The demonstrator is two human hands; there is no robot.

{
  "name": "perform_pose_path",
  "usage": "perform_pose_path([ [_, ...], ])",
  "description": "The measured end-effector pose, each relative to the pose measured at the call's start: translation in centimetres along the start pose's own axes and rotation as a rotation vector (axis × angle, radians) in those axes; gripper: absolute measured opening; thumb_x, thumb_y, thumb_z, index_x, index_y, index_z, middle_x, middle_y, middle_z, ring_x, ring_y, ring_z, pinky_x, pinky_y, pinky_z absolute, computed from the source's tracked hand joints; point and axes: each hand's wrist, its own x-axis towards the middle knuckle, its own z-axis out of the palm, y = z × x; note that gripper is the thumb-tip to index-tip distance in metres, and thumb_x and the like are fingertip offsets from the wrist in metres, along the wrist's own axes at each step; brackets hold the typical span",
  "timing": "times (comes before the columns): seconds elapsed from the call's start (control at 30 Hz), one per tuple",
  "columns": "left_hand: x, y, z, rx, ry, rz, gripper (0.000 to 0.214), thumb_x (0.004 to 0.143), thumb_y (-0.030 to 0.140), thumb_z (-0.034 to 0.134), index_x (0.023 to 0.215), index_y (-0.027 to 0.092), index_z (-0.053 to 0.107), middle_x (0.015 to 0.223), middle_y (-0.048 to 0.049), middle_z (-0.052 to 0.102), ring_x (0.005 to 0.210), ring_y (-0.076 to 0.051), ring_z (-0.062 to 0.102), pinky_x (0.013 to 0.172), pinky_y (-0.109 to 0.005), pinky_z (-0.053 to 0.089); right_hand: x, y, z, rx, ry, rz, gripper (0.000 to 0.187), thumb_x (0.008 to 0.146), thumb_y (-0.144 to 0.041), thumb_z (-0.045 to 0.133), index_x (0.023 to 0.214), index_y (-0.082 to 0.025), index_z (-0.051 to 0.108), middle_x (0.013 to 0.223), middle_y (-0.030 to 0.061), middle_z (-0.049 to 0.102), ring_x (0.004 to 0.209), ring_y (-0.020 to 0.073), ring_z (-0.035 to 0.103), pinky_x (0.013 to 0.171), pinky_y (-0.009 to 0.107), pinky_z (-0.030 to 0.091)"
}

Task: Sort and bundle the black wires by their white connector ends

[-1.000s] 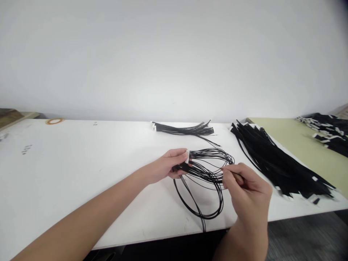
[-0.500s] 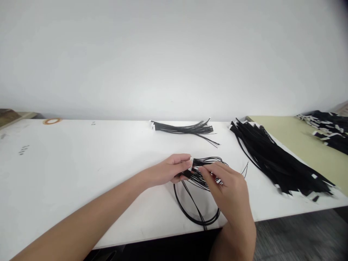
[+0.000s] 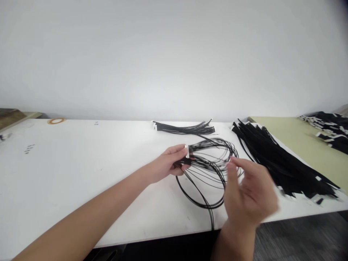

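My left hand (image 3: pixel 170 164) pinches the white connector end of a bundle of thin black wires (image 3: pixel 209 170), which loops in a wide coil over the white table (image 3: pixel 81 174) toward its front edge. My right hand (image 3: pixel 248 194) is at the right side of the coil, smeared by motion. Its fingers are partly curled near the wire loops, and I cannot make out whether they grip anything.
A smaller bundle of black wires (image 3: pixel 187 128) lies at the back of the table. A large heap of black cable strips (image 3: pixel 280 159) spreads to the right, partly on a beige surface (image 3: pixel 304 141). More black cables (image 3: pixel 330 128) lie far right. A tape ring (image 3: pixel 56 120) sits far left.
My right hand has moved from the connector back out to the right side of the coil. The wire loops have spread wider and lifted a little.
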Motion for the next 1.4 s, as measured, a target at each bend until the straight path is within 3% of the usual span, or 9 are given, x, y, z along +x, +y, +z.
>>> perform_pose_path([
  [0.07, 0.1, 0.1, -0.5, -0.084, 0.050, 0.060, 0.026, 0.089, 0.043, 0.046, 0.084, 0.018, 0.045, 0.059, 0.0047, 0.048, 0.038, 0.000, 0.021, 0.044, -0.019, 0.021, 0.0, 0.5, -0.7, -0.016, 0.188, 0.194, 0.015, 0.079, -0.018, 0.063, 0.094, -0.019, 0.065, 0.084, 0.0060, 0.063, 0.076, 0.0172, 0.061, 0.069, 0.032, 0.050],
  [0.1, 0.2, 0.1, -0.7, -0.121, 0.071, 0.080, 0.025, 0.089, 0.043, 0.046, 0.085, 0.018, 0.046, 0.060, 0.0053, 0.048, 0.037, 0.001, 0.020, 0.046, -0.019, 0.024, 0.1, 0.9, -1.1, -0.024, 0.172, 0.301, 0.014, 0.079, -0.022, 0.064, 0.092, -0.018, 0.066, 0.082, 0.0059, 0.064, 0.073, 0.0169, 0.061, 0.067, 0.031, 0.050],
  [0.27, 0.3, 0.1, -1.2, -0.210, 0.100, 0.104, 0.025, 0.090, 0.045, 0.043, 0.091, 0.020, 0.047, 0.062, 0.0076, 0.047, 0.035, 0.002, 0.017, 0.049, -0.020, 0.032, 0.3, 1.6, -1.3, 0.097, -0.584, 0.611, 0.021, 0.078, -0.036, 0.063, 0.080, -0.016, 0.068, 0.067, 0.0032, 0.064, 0.064, 0.0151, 0.058, 0.059, 0.026, 0.047],
  [0.43, 0.2, -0.1, -0.8, -0.121, 0.055, 0.123, 0.025, 0.091, 0.043, 0.042, 0.085, 0.019, 0.044, 0.068, 0.0052, 0.053, 0.034, 0.003, 0.019, 0.044, -0.018, 0.025, 0.1, -1.2, 0.5, 0.247, -0.769, 0.642, 0.019, 0.080, -0.034, 0.059, 0.080, -0.017, 0.069, 0.077, 0.0042, 0.068, 0.071, 0.0154, 0.061, 0.059, 0.023, 0.046],
  [0.73, 0.1, -0.3, -0.3, -0.069, 0.032, 0.110, 0.025, 0.091, 0.042, 0.041, 0.084, 0.018, 0.042, 0.077, 0.0033, 0.059, 0.034, 0.003, 0.022, 0.043, -0.019, 0.026, -0.9, -1.7, 1.7, 0.187, -0.667, 0.519, 0.016, 0.076, -0.029, 0.056, 0.068, -0.018, 0.065, 0.067, 0.0024, 0.064, 0.058, 0.0125, 0.056, 0.046, 0.021, 0.039],
  [0.97, 0.1, -0.4, -0.1, -0.056, 0.031, 0.107, 0.027, 0.091, 0.042, 0.041, 0.079, 0.018, 0.039, 0.080, 0.0020, 0.060, 0.034, 0.003, 0.023, 0.042, -0.019, 0.023, -1.0, -2.3, 2.3, 0.033, -0.495, 0.485, 0.018, 0.078, -0.032, 0.057, 0.068, -0.019, 0.065, 0.063, 0.0006, 0.061, 0.056, 0.0116, 0.052, 0.046, 0.021, 0.037],
  [1.1, 0.1, -0.3, 0.0, -0.062, 0.051, 0.112, 0.026, 0.091, 0.042, 0.041, 0.082, 0.018, 0.041, 0.080, 0.0023, 0.060, 0.034, 0.003, 0.023, 0.043, -0.019, 0.024, -0.9, -2.7, 1.9, 0.018, -0.496, 0.471, 0.019, 0.078, -0.034, 0.058, 0.070, -0.018, 0.064, 0.055, -0.0017, 0.053, 0.050, 0.0093, 0.043, 0.048, 0.022, 0.035],
  [1.27, 0.2, -0.2, 0.2, -0.054, 0.102, 0.096, 0.025, 0.090, 0.042, 0.043, 0.085, 0.018, 0.043, 0.080, 0.0011, 0.060, 0.034, 0.003, 0.021, 0.044, -0.021, 0.025, -0.3, -1.0, -1.3, 0.335, -0.623, 0.729, 0.019, 0.075, -0.034, 0.065, 0.083, -0.018, 0.063, 0.051, -0.0057, 0.039, 0.047, 0.0077, 0.035, 0.042, 0.019, 0.029],
  [1.4, 0.3, -0.4, 0.1, -0.011, 0.089, 0.051, 0.025, 0.089, 0.043, 0.044, 0.086, 0.018, 0.043, 0.077, -0.0010, 0.062, 0.036, 0.002, 0.021, 0.043, -0.022, 0.021, 0.5, 1.6, -3.7, 0.756, -0.349, 0.844, 0.010, 0.078, -0.030, 0.062, 0.076, -0.020, 0.061, 0.049, -0.0060, 0.035, 0.045, 0.0071, 0.033, 0.044, 0.020, 0.031],
])
